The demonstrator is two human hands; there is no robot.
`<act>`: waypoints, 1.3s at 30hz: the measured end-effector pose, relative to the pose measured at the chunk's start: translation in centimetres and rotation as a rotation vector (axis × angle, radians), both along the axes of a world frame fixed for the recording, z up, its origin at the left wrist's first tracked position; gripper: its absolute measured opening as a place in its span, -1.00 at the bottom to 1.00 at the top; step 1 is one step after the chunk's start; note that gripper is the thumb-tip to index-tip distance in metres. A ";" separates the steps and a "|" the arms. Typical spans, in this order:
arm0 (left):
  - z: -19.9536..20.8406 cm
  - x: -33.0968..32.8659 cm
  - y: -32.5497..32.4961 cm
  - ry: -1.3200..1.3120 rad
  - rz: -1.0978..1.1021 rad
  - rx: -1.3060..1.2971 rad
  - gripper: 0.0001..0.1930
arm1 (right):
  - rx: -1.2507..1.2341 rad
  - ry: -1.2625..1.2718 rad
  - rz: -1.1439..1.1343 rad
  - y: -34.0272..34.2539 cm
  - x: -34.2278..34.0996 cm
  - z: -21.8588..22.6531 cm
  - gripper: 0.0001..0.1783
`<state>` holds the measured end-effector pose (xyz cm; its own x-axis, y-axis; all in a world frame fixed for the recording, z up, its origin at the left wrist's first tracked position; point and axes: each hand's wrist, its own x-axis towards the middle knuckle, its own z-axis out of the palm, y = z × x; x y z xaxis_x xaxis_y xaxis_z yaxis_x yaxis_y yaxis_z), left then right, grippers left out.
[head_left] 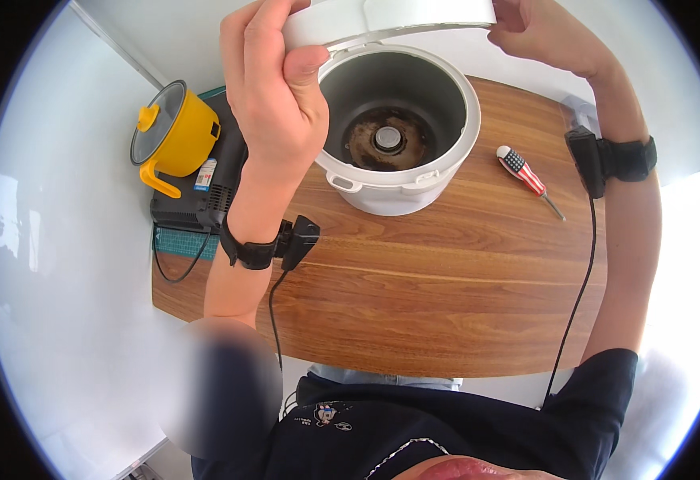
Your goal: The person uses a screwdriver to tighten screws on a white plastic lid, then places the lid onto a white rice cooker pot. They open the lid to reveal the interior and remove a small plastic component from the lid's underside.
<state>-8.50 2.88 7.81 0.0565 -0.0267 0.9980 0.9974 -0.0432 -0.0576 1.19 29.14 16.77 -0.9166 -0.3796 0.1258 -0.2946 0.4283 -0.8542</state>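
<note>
A white rice cooker (462, 148) stands on the table with its inner pot out. Its grey inside shows a round metal button in the middle of a brown-stained bottom. Above the body, the raised white lid (394, 18) reaches past the top of the picture. My left hand (274, 88) grips the lid's left edge, thumb on the near side. At the right end of the lid, my right hand (538, 32) is closed on the edge, its fingertips partly hidden. Right of the cooker lies a screwdriver (524, 172) with a red, white and dark patterned handle.
On the left, a yellow pot (180, 136) with a glass lid rests on a black appliance (182, 204), with a green mat (180, 242) under it. Black cables run from the straps on both my wrists. The wooden table (414, 304) has a curved near edge close to my body.
</note>
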 end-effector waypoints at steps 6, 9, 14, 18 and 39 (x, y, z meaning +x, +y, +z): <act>0.7 0.1 0.1 -0.026 -0.024 -0.048 -0.45 | 0.234 0.267 -0.217 -2.8 2.6 -0.5 -0.44; 1.6 0.6 -1.8 -0.023 0.298 -0.281 -0.46 | 0.327 0.432 -0.338 -2.1 1.1 -2.4 -0.61; 1.3 0.0 -0.1 -0.062 -0.066 -0.095 -0.44 | 0.352 0.588 -0.356 -0.9 -0.5 -4.2 -0.65; 2.0 -0.2 -0.5 -0.123 -0.069 -0.177 -0.39 | 0.364 0.528 -0.385 -1.0 -0.2 -3.2 -0.61; 3.0 0.0 -2.0 0.016 0.280 -0.323 -0.57 | 0.274 0.619 -0.318 -1.5 -0.3 -3.3 -0.55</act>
